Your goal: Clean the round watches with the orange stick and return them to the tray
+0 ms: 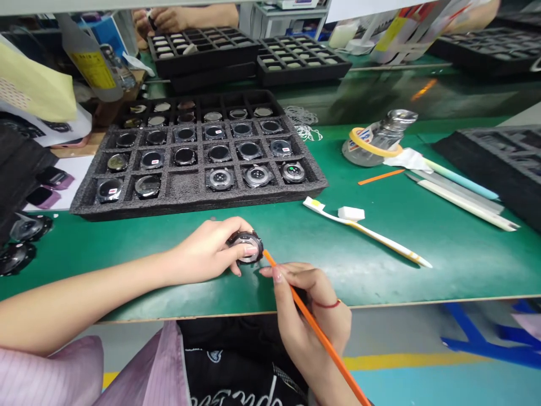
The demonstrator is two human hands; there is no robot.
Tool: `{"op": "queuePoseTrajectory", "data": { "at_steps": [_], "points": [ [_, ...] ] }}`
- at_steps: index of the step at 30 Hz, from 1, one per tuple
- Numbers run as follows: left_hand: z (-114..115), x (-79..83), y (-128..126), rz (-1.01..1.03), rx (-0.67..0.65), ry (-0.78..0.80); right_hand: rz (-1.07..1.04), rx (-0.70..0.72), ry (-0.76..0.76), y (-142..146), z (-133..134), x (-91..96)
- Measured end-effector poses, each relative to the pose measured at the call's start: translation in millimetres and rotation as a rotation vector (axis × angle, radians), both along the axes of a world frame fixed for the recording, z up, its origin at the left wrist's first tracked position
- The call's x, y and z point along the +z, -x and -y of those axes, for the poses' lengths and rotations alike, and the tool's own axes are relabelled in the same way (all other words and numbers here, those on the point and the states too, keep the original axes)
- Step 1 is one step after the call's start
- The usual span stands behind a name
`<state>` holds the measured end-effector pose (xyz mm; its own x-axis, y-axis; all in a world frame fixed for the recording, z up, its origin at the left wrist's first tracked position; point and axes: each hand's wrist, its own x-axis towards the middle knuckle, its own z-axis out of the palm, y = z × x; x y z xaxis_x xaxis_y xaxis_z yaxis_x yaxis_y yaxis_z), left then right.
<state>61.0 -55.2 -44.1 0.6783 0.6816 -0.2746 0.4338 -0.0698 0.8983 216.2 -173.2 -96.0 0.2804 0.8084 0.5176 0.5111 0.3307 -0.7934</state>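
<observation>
My left hand point(211, 251) grips a round black smartwatch case point(247, 247) over the green tabletop, thumb across its face. Its strap is absent. A thin orange stick point(315, 324) is pinched between the thumb and fingers of my right hand point(310, 296). The stick's tip sits at the right rim of the watch case; I cannot tell whether it touches. Behind my hands lies a black foam tray point(198, 202) with watch cases in its compartments. One front-row compartment point(186, 187) holds no watch.
Right of my hands lie a toothbrush point(372, 232) and a white block point(351, 213). A glass bottle point(367, 149) with a yellow ring stands farther back, near a short orange strip point(380, 177) and tweezers-like tools point(465, 203). More watches point(17, 256) sit at left. A co-worker's hands point(173, 20) show beyond.
</observation>
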Motion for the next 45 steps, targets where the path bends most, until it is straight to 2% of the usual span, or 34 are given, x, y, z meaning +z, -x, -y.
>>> {"op": "queuePoseTrajectory", "data": {
  "at_steps": [7,12,19,26,31,34,38,41,45],
  "points": [
    [-1,-1.1,1,0.035,-0.021,0.041,0.105,0.055,-0.038,-4,2,-2.0],
    [-2,-1.6,2,0.059,-0.04,0.054,-0.011,0.111,0.016,-9,-6,4.3],
    [-2,-3.4,2,0.083,-0.047,0.076,0.008,0.209,0.067,-24,-8,6.5],
    [-2,-5.1,3,0.077,-0.05,0.086,-0.072,0.378,0.092,-38,-29,11.0],
    [-2,-4.5,5,0.063,-0.102,0.057,-0.072,0.417,0.111,-40,-36,13.9],
    [-2,-3.3,5,0.061,-0.073,0.067,-0.102,0.419,0.109,-36,-37,11.3],
    [-1,-0.7,4,0.036,-0.05,0.085,-0.069,0.358,0.081,-37,-21,8.0],
    [-1,0.9,3,0.017,-0.051,0.06,-0.031,0.348,0.086,-37,-8,9.1],
    [-1,0.3,4,-0.011,-0.035,0.01,-0.058,0.323,0.137,-32,-5,12.4]
  ]
}}
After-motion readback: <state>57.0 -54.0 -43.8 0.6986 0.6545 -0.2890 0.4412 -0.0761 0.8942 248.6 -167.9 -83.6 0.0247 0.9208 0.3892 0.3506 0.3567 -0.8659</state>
